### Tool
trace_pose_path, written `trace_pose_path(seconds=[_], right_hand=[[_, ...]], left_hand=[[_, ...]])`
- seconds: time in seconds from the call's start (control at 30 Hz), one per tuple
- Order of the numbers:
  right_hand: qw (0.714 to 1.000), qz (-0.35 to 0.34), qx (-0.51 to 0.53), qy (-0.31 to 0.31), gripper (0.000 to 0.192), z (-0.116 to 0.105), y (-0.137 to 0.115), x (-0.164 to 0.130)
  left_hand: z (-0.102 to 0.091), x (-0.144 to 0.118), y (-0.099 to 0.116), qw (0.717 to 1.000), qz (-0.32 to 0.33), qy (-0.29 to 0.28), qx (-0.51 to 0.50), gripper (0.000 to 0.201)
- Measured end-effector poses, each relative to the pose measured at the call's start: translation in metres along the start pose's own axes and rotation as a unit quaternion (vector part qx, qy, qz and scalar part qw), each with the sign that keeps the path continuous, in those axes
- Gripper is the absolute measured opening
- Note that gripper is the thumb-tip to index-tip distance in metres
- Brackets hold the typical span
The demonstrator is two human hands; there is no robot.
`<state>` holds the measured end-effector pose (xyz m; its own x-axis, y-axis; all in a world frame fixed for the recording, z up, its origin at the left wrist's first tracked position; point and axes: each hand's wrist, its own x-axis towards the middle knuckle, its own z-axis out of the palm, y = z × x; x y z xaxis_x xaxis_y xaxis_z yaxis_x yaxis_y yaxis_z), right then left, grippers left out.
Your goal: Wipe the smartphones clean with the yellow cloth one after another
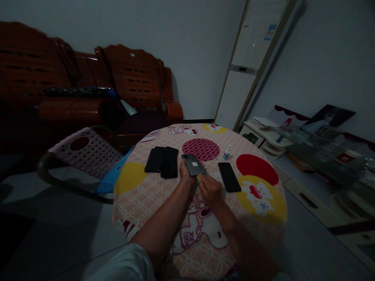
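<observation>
Centrally, just above the middle of the frame, the left hand grips a grey phone by its lower edge, fingers closed around it, holding it back-side up a little above the round table. The phone's long axis runs from upper left to lower right in the picture, its camera end toward the upper left, and its back tilts up toward the viewer. The right hand sits just beside the phone's lower right corner, fingers pinched on a small yellow-green item too tiny to identify. By the look of it the work on this phone is under way rather than finished, as the phone is in hand and not laid down. Left of the hands lies a stack of dark phones; to the right lies a single black phone, and above it stands a small white bottle.
</observation>
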<state>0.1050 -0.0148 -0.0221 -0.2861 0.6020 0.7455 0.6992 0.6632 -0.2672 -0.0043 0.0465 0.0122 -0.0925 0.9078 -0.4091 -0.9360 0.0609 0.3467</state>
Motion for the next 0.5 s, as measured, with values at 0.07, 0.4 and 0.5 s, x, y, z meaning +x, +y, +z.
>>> trace_pose_path(seconds=[0.07,0.4,0.5], right_hand=[[1.000,0.002,-0.003,-0.005,0.026,-0.0016,-0.0014,0.0012],[1.000,0.006,-0.004,-0.004,0.027,-0.0034,-0.0053,0.0041],[1.000,0.001,-0.002,-0.007,0.027,-0.0032,-0.0046,0.0036]], left_hand=[[0.0009,-0.0010,0.0003,1.000,-0.004,0.007,-0.003,0.039],[-0.0029,0.0032,0.0001,1.000,0.022,-0.015,-0.009,0.034],[-0.0043,0.0055,-0.0008,1.000,0.020,-0.011,-0.020,0.032]])
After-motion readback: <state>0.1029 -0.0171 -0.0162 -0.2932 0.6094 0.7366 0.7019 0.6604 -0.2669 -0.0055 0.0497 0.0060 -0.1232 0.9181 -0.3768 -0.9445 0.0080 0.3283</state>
